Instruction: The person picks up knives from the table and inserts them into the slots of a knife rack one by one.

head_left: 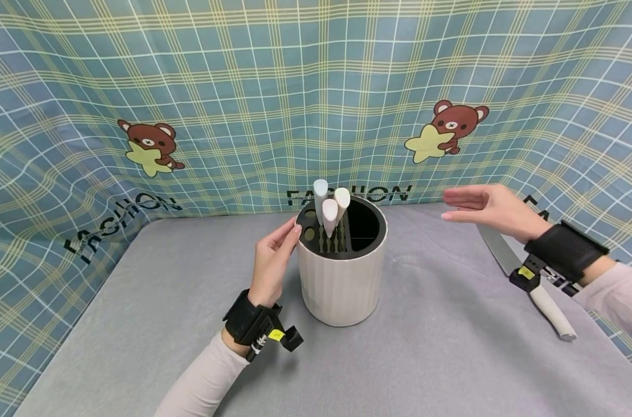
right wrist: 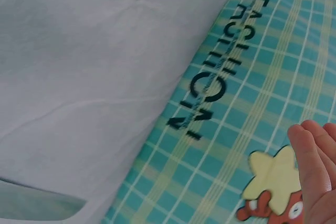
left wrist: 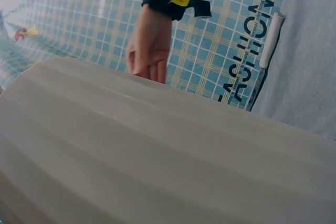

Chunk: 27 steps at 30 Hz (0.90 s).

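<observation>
Step in hand, as we judge it: steadying the off-white, ribbed, cylindrical knife holder (head_left: 341,292) w/ black slotted insert. Method: we'd keep L-side contact light & even vs. tipping, & handle the silver-bladed, white-handled knife (head_left: 551,311) by its grip only.

Bare L hand (head_left: 270,259): fingers fairly straight, tips touching holder's rim at L, not wrapped round it. Bare R hand (head_left: 503,211): fingers extended, nothing held, in air R of holder.

Loc.: holder upright, mid grey cloth-covered table (head_left: 425,359); knife flat at R, partly hidden behind our R wrist.

Appearance: vertical ribs; insert w/ narrow slots, round holes L, large compartment R. Qty 3 handles, close together in slots: pale-blue handle (head_left: 320,194), pink handle (head_left: 329,214), cream handle (head_left: 342,198).
</observation>
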Available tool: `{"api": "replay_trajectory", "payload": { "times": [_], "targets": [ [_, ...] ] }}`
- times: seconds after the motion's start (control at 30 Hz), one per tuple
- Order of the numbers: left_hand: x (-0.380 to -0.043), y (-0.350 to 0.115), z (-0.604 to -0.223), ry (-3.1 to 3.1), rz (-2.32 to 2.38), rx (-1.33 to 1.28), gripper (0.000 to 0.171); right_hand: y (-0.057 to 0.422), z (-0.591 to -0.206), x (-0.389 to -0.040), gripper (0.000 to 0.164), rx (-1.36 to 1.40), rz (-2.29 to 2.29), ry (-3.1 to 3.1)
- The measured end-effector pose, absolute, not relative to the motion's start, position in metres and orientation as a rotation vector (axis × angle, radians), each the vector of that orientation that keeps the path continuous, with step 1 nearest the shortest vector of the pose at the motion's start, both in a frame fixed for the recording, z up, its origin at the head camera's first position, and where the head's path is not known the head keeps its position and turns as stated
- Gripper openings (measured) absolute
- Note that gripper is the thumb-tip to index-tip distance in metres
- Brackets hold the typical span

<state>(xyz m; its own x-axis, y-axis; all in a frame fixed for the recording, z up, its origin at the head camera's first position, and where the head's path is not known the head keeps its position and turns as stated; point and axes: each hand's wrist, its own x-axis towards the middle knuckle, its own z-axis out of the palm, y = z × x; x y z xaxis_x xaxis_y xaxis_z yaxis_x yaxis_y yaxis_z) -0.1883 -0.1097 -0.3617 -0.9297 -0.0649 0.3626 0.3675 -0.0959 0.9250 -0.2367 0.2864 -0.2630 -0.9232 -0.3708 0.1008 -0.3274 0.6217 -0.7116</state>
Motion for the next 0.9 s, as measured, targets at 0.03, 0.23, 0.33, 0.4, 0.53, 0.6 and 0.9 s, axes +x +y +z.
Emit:
{"api": "replay_trajectory", "payload": {
  "times": [0.03,0.23,0.33,0.4,0.53,0.6,0.9],
  "targets": [
    [-0.185,-0.109,-0.358,-1.886,-2.106,-0.329,0.055,0.29,-0.265,-0.236,0.056,-0.586,-1.199,2.783],
    [-0.171,-0.103,-0.335,-1.957,-2.122,-0.194,0.054,0.316,-0.282,-0.232,0.058,-0.482,-1.168,2.815],
    [-0.17,-0.102,-0.332,-1.969,-2.148,-0.155,0.046,0.329,-0.292,-0.231,0.061,-0.43,-1.168,2.82],
    [-0.17,-0.102,-0.331,-1.974,-2.157,-0.143,0.044,0.342,-0.301,-0.232,0.062,-0.423,-1.163,2.814],
    [-0.169,-0.102,-0.33,-1.97,-2.154,-0.164,0.045,0.381,-0.337,-0.247,0.06,-0.432,-1.122,2.85],
    [-0.168,-0.102,-0.33,-1.968,-2.148,-0.173,0.046,0.392,-0.345,-0.245,0.061,-0.436,-1.106,2.859],
    [-0.169,-0.103,-0.332,-1.975,-2.143,-0.156,0.044,0.407,-0.359,-0.219,0.07,-0.297,-1.003,2.884]
  ]
}}
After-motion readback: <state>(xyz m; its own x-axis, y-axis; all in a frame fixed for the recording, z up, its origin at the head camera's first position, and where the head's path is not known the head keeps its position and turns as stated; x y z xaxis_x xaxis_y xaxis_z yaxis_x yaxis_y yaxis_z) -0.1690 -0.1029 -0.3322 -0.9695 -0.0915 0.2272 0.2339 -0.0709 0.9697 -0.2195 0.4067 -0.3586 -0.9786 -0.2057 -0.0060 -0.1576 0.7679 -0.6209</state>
